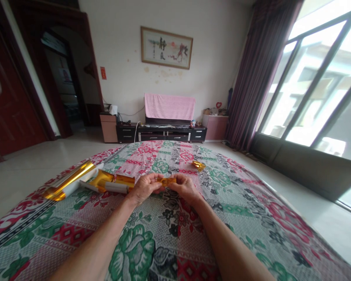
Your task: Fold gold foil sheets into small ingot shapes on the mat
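A small piece of gold foil paper (167, 182) is stretched between my two hands, just above the patterned cloth. My left hand (144, 188) pinches its left end, and my right hand (185, 187) pinches the right end. The fingertips cover both ends of the foil. Beyond my right hand lies a folded gold foil shape (199, 166), apart from it. To the left of my left hand are loose gold foil sheets (121, 178) with pale undersides, partly curled. Farther left sits a larger rolled gold foil sheet (73, 180).
A flowered cloth (134, 249) covers the broad surface in front of me. Past its far edge stands a low black cabinet (125, 133) with a pink towel (169, 106) draped over a screen. Windows (316, 82) and a purple curtain (248, 74) are on the right.
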Demonstrator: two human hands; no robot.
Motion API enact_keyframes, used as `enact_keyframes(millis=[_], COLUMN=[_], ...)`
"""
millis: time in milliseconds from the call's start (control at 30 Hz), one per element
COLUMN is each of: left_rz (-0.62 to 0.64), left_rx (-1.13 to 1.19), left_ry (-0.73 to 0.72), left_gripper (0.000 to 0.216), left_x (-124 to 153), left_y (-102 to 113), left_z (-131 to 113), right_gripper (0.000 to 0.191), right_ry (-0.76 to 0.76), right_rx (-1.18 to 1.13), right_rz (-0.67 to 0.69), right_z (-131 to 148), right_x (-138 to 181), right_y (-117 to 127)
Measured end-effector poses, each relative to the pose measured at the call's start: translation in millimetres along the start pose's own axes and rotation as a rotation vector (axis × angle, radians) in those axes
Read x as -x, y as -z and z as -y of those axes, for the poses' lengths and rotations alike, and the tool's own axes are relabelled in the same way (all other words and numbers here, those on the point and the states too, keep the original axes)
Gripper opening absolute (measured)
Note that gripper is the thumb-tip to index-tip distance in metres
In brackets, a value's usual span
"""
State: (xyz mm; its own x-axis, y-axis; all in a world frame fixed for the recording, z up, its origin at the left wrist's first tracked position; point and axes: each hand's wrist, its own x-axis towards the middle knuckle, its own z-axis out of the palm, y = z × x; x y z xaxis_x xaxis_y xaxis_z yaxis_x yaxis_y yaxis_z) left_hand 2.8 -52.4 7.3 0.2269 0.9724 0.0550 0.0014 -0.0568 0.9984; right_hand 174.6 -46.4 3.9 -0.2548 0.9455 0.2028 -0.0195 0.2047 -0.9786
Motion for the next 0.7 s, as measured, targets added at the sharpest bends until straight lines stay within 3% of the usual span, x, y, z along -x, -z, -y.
enact_keyframes(millis=[400, 700], left_rz=[0.058, 0.113], left_rx=[0.065, -0.146], left_ry=[-0.024, -0.093], left_gripper=[0.051, 0.038], left_x=[2.8, 0.4], left_y=[2.5, -0.5], left_z=[-2.1, -2.5], right_gripper=[0.02, 0.02], right_ry=[0.01, 0.045], right_rx=[-0.019, 0.039], right_rz=[-0.009, 0.013], right_z=[-4.5, -4.3], right_x=[-2.4, -2.0], right_y=[0.4, 1.2])
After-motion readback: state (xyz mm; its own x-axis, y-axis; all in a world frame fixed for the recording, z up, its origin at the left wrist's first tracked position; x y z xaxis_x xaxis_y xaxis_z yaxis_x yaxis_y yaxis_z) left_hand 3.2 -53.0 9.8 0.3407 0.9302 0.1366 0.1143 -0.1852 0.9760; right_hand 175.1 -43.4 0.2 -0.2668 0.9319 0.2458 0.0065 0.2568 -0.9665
